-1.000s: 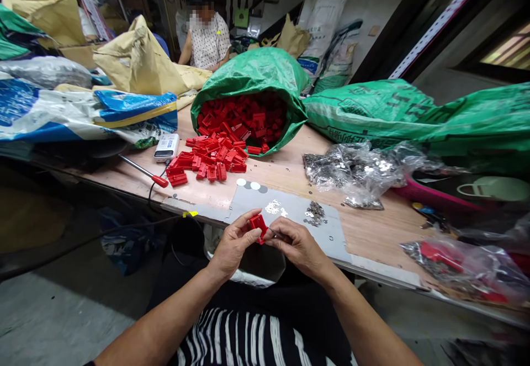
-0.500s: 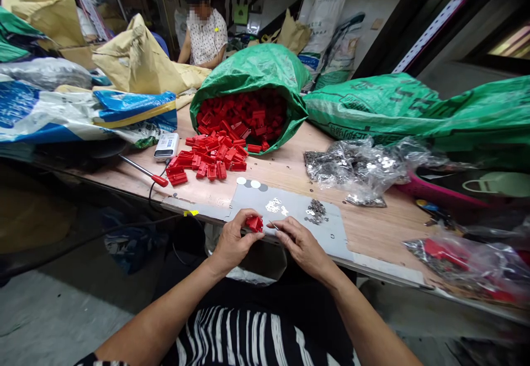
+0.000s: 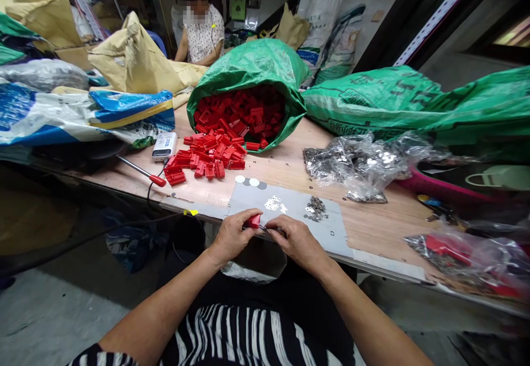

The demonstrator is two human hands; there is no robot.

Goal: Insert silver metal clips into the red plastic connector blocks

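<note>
My left hand (image 3: pixel 232 237) is closed on a small red plastic part (image 3: pixel 253 221) above the front edge of the table. From the other side my right hand (image 3: pixel 296 240) pinches a thin, dark metal piece (image 3: pixel 264 228), whose tip meets the red part; I cannot tell whether it goes inside. Fingers cover most of this metal piece. Just beyond my hands, a grey mat (image 3: pixel 290 229) carries a cluster of small silver metal pieces (image 3: pixel 272 203) and a darker pile of small metal pieces (image 3: pixel 317 209).
A green sack (image 3: pixel 256 57) lies with its mouth towards me, and red parts (image 3: pixel 209 153) spill from it. A red-handled tool (image 3: pixel 156 180) and a white box (image 3: pixel 164 146) sit left. Clear bags of metal pieces (image 3: pixel 360 164) lie right. Another person (image 3: pixel 205 37) sits beyond.
My right hand has moved left, bringing the thin metal piece up against the red part. The red part has turned a little in my left hand.
</note>
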